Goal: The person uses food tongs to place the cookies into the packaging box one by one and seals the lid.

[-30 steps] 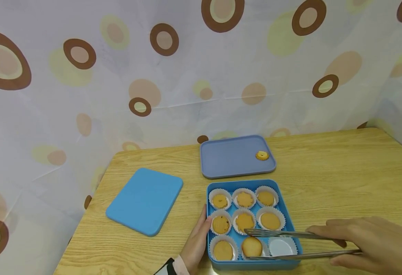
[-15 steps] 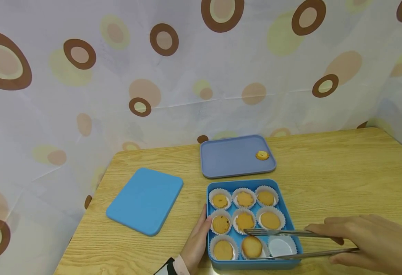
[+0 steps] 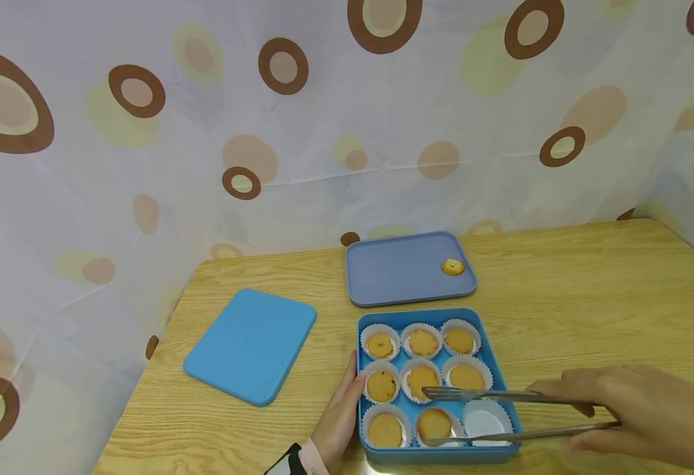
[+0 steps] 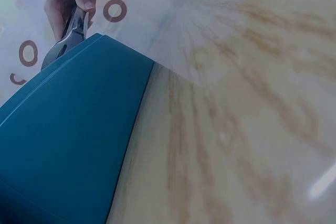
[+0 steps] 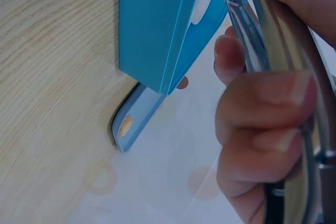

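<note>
My right hand [image 3: 632, 412] grips metal tongs [image 3: 519, 396], their arms spread apart over the front of a blue box [image 3: 442, 455]. The upper tip overlaps the flower-shaped cookie [image 3: 421, 377] in the middle cup; the lower tip lies across the near edge of a round golden cookie [image 3: 434, 421] in the front middle cup. That cookie sits tilted in its paper liner. In the front right, a white paper cup [image 3: 487, 419] holds nothing. My left hand [image 3: 336, 422] rests along the box's left wall, fingers straight, thumb at the rim. In the right wrist view, fingers curl round the tongs [image 5: 252, 40].
Behind the box stands a grey-blue tray [image 3: 391, 274] with one ring-shaped cookie [image 3: 452, 266] at its right end. A flat blue lid [image 3: 251, 346] lies left on the wooden table [image 3: 590, 297]. A patterned cloth [image 3: 335, 119] hangs behind.
The tongs have shifted slightly upward in view, the lower tip now crossing the golden cookie's near edge. That cookie has changed its tilt a little. The left hand stays at the box.
</note>
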Available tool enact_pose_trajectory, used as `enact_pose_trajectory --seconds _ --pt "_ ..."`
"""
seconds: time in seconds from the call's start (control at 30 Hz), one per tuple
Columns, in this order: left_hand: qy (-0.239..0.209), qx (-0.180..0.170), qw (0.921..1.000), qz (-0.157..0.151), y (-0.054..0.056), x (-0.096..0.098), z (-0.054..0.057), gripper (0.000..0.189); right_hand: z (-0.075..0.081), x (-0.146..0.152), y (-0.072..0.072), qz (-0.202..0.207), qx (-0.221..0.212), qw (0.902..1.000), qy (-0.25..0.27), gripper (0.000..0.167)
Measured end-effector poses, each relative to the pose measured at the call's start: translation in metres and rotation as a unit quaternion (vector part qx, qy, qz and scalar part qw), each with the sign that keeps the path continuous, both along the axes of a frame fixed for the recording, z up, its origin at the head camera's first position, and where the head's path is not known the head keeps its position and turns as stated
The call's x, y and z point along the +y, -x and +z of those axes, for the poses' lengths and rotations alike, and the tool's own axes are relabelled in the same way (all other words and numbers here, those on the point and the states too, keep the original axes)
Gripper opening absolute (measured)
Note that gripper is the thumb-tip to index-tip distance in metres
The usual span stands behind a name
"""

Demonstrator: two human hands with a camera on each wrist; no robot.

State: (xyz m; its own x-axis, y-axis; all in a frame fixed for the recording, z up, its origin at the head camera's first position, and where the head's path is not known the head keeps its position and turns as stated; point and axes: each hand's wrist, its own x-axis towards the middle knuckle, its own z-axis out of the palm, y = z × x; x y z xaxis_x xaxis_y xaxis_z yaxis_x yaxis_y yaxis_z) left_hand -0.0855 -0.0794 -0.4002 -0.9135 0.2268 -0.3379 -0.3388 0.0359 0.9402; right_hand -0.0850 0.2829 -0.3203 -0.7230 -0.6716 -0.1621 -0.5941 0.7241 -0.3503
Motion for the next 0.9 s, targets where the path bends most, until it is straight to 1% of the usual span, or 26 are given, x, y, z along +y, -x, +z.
enact_pose_trajectory --seconds 0.13,0.23,0.3,0.4,0.53,0.67,0.8,0.9 --pt "-0.001 0.002 1.0000 0.000 0.000 0.000 0.000 0.066 0.002 0.002 0.002 -0.016 -0.004 0.9999 0.001 0.057" --pt "-0.005 0.003 1.0000 0.000 -0.001 0.000 0.001 0.065 0.002 0.006 0.006 -0.021 0.008 0.9997 0.013 0.057" --pt "-0.009 0.006 0.9999 -0.001 -0.001 0.000 0.001 0.065 0.004 0.008 0.010 -0.033 0.014 0.9993 0.013 0.058" --pt "-0.012 0.008 0.9999 -0.001 -0.001 0.000 0.001 0.065 0.007 0.011 0.018 -0.061 0.009 0.9981 0.008 0.061" --pt "-0.010 0.008 0.9999 -0.001 -0.001 0.000 0.000 0.063 0.011 0.012 0.032 -0.081 -0.008 0.9966 0.014 0.061" --pt "-0.007 0.005 1.0000 -0.003 0.000 -0.001 0.000 0.063 0.014 0.011 0.044 -0.090 -0.016 0.9957 0.014 0.063" --pt "-0.004 0.003 1.0000 -0.005 0.001 -0.001 -0.001 0.063 0.016 0.011 0.056 -0.094 -0.014 0.9953 0.018 0.066" --pt "-0.004 0.000 1.0000 -0.004 0.002 -0.001 -0.002 0.064 0.017 0.011 0.067 -0.091 -0.005 0.9954 0.030 0.066"
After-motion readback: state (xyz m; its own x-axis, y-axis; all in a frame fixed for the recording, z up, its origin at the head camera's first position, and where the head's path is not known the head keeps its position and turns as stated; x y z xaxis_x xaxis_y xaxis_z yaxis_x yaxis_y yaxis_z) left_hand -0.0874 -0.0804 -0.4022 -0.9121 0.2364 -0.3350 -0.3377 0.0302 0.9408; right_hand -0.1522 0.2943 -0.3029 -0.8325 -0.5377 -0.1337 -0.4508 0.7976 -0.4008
